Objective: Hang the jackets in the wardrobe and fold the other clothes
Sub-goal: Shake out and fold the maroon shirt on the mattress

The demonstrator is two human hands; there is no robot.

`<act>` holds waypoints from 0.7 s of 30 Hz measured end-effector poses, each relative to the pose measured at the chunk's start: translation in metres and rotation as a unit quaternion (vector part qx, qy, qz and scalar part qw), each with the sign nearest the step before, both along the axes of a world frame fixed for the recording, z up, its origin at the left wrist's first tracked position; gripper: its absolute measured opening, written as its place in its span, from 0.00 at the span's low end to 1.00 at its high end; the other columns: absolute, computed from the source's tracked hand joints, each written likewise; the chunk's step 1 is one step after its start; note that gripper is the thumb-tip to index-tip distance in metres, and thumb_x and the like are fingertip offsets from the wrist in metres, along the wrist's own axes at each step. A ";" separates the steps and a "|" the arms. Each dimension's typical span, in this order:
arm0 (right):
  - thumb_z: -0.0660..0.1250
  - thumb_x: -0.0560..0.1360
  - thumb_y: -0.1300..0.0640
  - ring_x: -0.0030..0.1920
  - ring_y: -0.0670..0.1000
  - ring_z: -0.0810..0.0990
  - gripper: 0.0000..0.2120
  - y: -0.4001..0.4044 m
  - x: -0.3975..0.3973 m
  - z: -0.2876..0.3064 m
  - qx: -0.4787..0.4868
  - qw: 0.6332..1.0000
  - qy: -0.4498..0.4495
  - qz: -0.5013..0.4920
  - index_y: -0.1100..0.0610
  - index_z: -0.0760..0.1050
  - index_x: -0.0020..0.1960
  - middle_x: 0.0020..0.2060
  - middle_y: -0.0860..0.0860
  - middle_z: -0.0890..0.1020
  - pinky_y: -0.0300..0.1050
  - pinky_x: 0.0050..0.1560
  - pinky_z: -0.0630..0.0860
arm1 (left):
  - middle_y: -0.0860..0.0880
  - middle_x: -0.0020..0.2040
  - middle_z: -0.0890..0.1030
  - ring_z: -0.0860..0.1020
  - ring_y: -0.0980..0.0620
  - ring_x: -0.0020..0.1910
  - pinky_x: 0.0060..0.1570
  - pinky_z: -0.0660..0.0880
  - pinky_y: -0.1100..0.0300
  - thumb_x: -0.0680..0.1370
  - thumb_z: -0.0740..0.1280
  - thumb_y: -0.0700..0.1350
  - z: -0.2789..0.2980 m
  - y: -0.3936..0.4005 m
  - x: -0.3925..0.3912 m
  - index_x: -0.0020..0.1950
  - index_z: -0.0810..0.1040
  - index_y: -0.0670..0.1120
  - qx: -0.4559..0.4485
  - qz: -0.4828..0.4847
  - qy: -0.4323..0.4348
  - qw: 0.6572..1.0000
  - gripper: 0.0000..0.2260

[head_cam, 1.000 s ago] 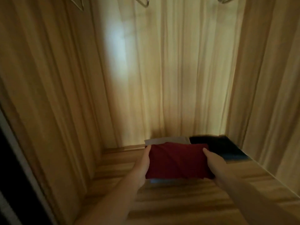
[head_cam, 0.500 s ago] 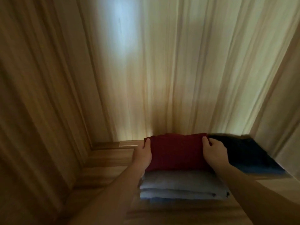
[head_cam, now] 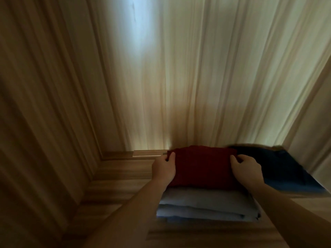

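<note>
A folded dark red garment (head_cam: 202, 167) lies on top of a folded light grey garment (head_cam: 206, 204) on the wooden wardrobe floor (head_cam: 118, 190). My left hand (head_cam: 163, 170) grips the red garment's left edge, thumb on top. My right hand (head_cam: 248, 170) grips its right edge, fingers curled over the cloth. To the right of the stack lies a folded dark blue garment (head_cam: 286, 169), touching the red one's far right corner.
The wardrobe's wooden back wall (head_cam: 179, 77), left wall (head_cam: 44, 104) and right wall (head_cam: 311, 140) close in around the stack. Bare wooden floor lies to the left of the clothes.
The red garment went from held above the floor down onto the grey garment at the back of the wardrobe. Both hands stay on its edges; the view has tilted down.
</note>
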State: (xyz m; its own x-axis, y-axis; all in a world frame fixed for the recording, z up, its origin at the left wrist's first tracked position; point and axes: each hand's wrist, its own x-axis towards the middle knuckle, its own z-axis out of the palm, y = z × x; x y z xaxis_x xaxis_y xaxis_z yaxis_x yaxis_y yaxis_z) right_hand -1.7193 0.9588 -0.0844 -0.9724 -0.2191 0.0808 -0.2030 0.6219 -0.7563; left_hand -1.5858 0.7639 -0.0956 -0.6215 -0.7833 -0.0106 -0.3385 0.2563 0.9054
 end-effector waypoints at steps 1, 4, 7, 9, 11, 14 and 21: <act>0.60 0.80 0.48 0.33 0.51 0.78 0.17 0.001 0.000 0.003 0.009 1.000 -0.007 0.004 0.58 0.74 0.38 0.33 0.52 0.79 0.42 0.32 0.72 | 0.53 0.39 0.77 0.77 0.55 0.41 0.35 0.66 0.64 0.82 0.59 0.53 0.002 0.001 0.001 0.47 0.80 0.45 -0.014 0.002 -0.004 1.000 0.16; 0.57 0.81 0.45 0.36 0.54 0.79 0.20 0.004 0.005 0.010 0.024 0.999 -0.023 0.008 0.59 0.77 0.42 0.36 0.55 0.80 0.48 0.38 0.77 | 0.49 0.48 0.80 0.78 0.50 0.51 0.42 0.69 0.62 0.82 0.60 0.52 0.010 0.006 0.008 0.56 0.79 0.46 -0.075 0.009 0.018 0.997 0.13; 0.55 0.81 0.42 0.46 0.56 0.79 0.21 0.007 0.020 0.015 0.014 0.999 -0.034 0.004 0.58 0.74 0.59 0.50 0.56 0.79 0.54 0.50 0.78 | 0.49 0.61 0.75 0.74 0.50 0.57 0.54 0.71 0.58 0.82 0.60 0.51 0.017 0.013 0.017 0.68 0.71 0.51 -0.195 0.018 0.018 0.981 0.15; 0.56 0.80 0.40 0.57 0.60 0.76 0.25 0.010 0.030 0.021 0.013 1.000 -0.021 -0.007 0.55 0.65 0.70 0.63 0.58 0.72 0.59 0.57 0.76 | 0.51 0.66 0.72 0.70 0.50 0.63 0.63 0.70 0.53 0.81 0.59 0.52 0.025 0.019 0.023 0.70 0.69 0.54 -0.294 0.017 0.000 0.956 0.17; 0.57 0.79 0.40 0.62 0.60 0.73 0.28 0.018 0.042 0.028 0.021 1.000 0.019 -0.007 0.53 0.62 0.73 0.67 0.58 0.68 0.59 0.61 0.73 | 0.53 0.68 0.71 0.68 0.51 0.67 0.66 0.67 0.50 0.81 0.58 0.54 0.035 0.029 0.028 0.69 0.70 0.56 -0.351 -0.021 -0.021 0.936 0.17; 0.60 0.79 0.43 0.57 0.55 0.75 0.25 0.039 0.059 0.044 0.010 0.997 0.061 0.041 0.52 0.64 0.72 0.63 0.55 0.71 0.52 0.57 0.75 | 0.54 0.68 0.70 0.67 0.52 0.68 0.67 0.66 0.49 0.80 0.58 0.54 0.050 0.050 0.037 0.68 0.71 0.56 -0.371 -0.086 -0.018 0.924 0.16; 0.61 0.79 0.44 0.41 0.44 0.76 0.11 0.115 0.097 0.108 0.078 0.976 0.177 0.097 0.50 0.74 0.53 0.43 0.46 0.78 0.45 0.43 0.77 | 0.56 0.65 0.72 0.66 0.53 0.66 0.64 0.65 0.55 0.79 0.59 0.48 0.107 0.098 0.072 0.65 0.73 0.57 -0.457 -0.173 -0.040 0.872 0.15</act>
State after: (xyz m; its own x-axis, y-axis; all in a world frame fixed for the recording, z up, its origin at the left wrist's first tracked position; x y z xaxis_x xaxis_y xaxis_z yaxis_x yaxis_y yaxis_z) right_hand -1.6223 1.0736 0.0240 -0.8291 -0.4321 0.3548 -0.5591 0.6476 -0.5177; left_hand -1.5134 0.8621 0.0114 -0.8480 -0.2528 0.4658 -0.1496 0.9573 0.2472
